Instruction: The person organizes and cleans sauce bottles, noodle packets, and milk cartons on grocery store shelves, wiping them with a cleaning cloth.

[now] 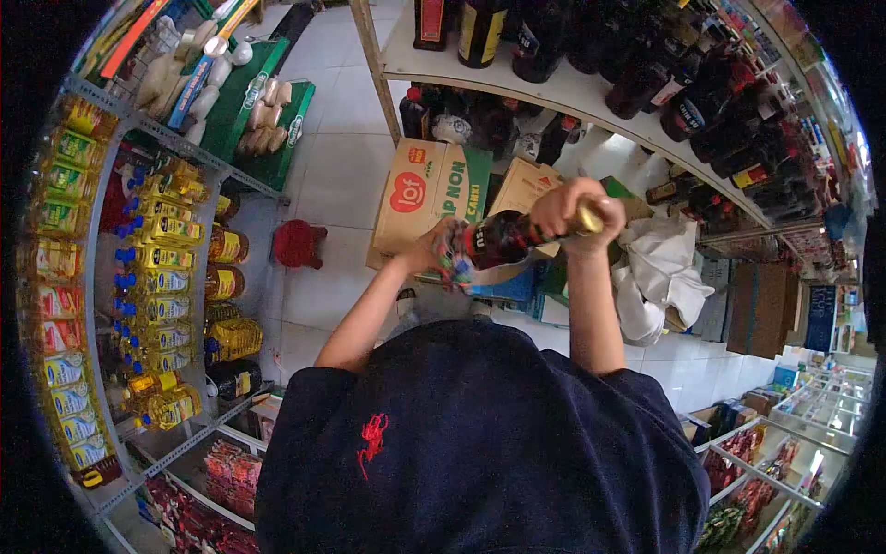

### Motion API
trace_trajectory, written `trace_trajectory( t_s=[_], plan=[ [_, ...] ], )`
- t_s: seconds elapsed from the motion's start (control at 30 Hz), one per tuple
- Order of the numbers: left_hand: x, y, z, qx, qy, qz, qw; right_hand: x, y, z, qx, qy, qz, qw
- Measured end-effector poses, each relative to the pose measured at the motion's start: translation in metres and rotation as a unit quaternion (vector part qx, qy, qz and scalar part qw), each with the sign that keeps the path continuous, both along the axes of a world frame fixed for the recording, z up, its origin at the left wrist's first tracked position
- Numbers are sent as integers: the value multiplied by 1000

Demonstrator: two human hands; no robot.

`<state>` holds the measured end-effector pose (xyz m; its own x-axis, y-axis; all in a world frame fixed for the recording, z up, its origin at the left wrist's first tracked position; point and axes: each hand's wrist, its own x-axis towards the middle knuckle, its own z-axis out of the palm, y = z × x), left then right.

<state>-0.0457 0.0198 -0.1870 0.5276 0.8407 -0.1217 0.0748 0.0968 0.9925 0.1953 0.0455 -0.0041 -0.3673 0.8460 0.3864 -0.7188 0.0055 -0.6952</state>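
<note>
A dark bottle point(501, 240) with a gold cap is held tilted in front of my chest. My right hand point(580, 216) is wrapped round its neck, just below the cap. At the bottle's base, my left hand point(432, 251) is closed on a crumpled multicoloured cloth point(455, 257), which lies against the glass. Below the hands stands a cardboard box point(411, 192) with a red heart logo and green print.
Shelves of dark bottles point(683, 115) curve across the upper right. Yellow oil bottles point(171, 283) fill the left rack. A red stool point(299, 245) stands on the tiled floor. White sacking point(666, 272) lies right of the boxes.
</note>
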Motion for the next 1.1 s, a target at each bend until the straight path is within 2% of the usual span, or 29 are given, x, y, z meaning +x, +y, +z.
trace_trajectory(
  t_s=[0.03, 0.07, 0.1, 0.17, 0.2, 0.23, 0.3, 0.33, 0.37, 0.4, 0.43, 0.47, 0.5, 0.57, 0.6, 0.63, 0.7, 0.73, 0.8, 0.83, 0.87, 0.9, 0.93, 0.97, 1.07, 1.1],
  plan=[
    [-7, 2, 1, -142, -57, 19, 988, 1, -3, 14, 16, 13, -11, 1000],
    [-12, 3, -4, -139, -56, 22, 988, 4, -2, 21, 41, 39, -13, 998],
    [-15, 4, -15, -221, -168, 0, 961, 8, -1, 27, 65, 64, -14, 996],
    [-16, 2, -33, -371, -381, -47, 846, 14, -1, 37, 72, 114, -22, 991],
    [-6, -4, 46, -211, -534, -105, 812, 14, -4, 43, 67, 134, -36, 988],
    [2, -6, 45, -209, -535, -105, 812, 14, -7, 47, 68, 133, -34, 988],
    [10, -7, 41, -229, -450, 51, 861, 13, -13, 55, 104, 79, -100, 986],
    [12, -11, 39, -375, -397, 53, 836, 9, -16, 58, 132, 64, -99, 984],
    [17, -11, 45, -375, -397, 53, 836, 5, -19, 60, 133, 64, -98, 984],
    [26, -12, 55, -239, -363, 80, 897, 1, -23, 62, 122, 35, -135, 983],
    [32, -12, 62, -97, -321, 104, 936, 0, -25, 63, 112, 4, -172, 979],
    [32, -12, 64, -159, -358, 121, 912, 1, -25, 61, 118, 6, -168, 979],
    [30, -15, 78, -159, -359, 118, 912, 2, -25, 58, 120, 4, -170, 978],
    [19, -22, 102, -283, -365, 256, 849, 2, -25, 50, 91, 58, -201, 974],
    [13, -17, 95, -236, -314, 298, 870, 4, -26, 47, 95, 66, -194, 974],
    [2, -18, 91, -234, -313, 298, 871, 5, -26, 43, 95, 67, -195, 974],
    [-18, -24, 100, -191, -353, 236, 885, 5, -28, 37, 51, 82, -203, 974],
    [-26, -23, 106, -191, -350, 236, 886, 0, -29, 37, 29, 50, -230, 971],
    [-36, -13, 119, -79, -98, 213, 969, -8, -27, 27, 9, -54, -269, 962],
    [-37, -5, 112, -74, -97, 215, 969, -12, -24, 16, 18, -126, -295, 947],
    [-35, 4, 97, -22, -13, 270, 962, -16, -23, 10, 28, -157, -303, 939],
    [-28, 8, 105, 29, 72, 324, 943, -21, -22, 3, 37, -188, -310, 931],
    [-15, 5, 110, 27, 81, 390, 917, -24, -20, -6, 15, -164, -291, 943],
    [-15, 18, 66, 25, -3, 404, 914, -28, -18, -12, 13, -162, -287, 944],
    [5, 22, 66, 48, 19, 424, 904, -42, -8, -27, 11, -234, -313, 920],
    [9, 20, 77, 11, -24, 422, 906, -48, -4, -33, 13, -234, -311, 921]
  ],
)
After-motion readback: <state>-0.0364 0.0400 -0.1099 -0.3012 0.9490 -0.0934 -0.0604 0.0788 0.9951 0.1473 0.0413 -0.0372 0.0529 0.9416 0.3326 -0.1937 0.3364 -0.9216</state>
